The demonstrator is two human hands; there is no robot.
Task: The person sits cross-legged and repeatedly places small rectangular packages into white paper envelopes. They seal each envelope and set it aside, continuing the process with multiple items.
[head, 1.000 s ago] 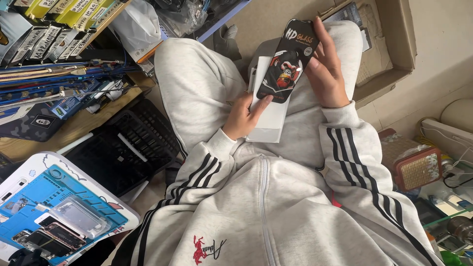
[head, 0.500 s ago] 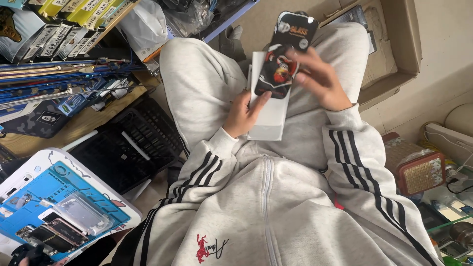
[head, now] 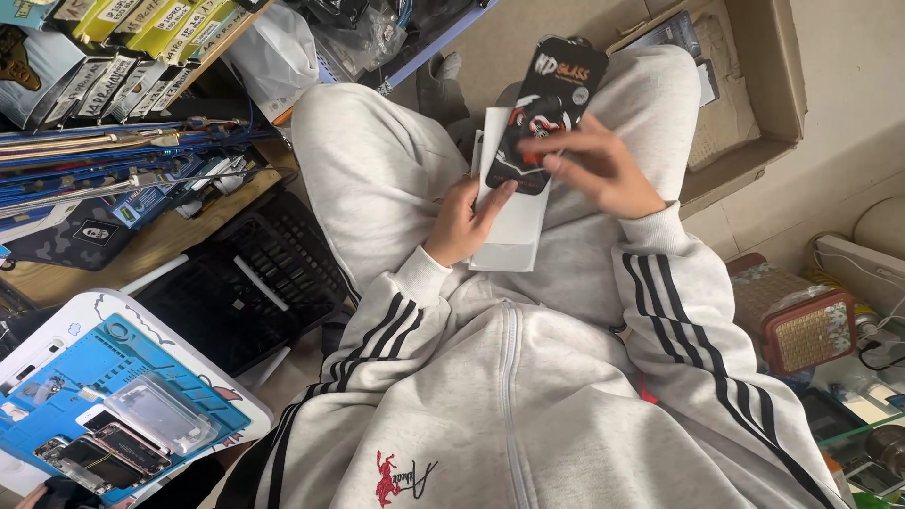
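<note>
We're seated in a grey tracksuit (head: 528, 396), black mesh crate (head: 240, 283) to our left, cardboard box (head: 745, 104) to our right on the floor. Blue repair mat (head: 104, 396) w/ opened phones sits bottom left. On our lap: white flat box (head: 514, 231), gripped at its edge by our left hand (head: 462, 221). Black glossy sleeve pkg (head: 547, 108) lies over the box, our right hand (head: 594, 170) pinching its lower part, fingers blurred. Hands close together, not touching.
</note>
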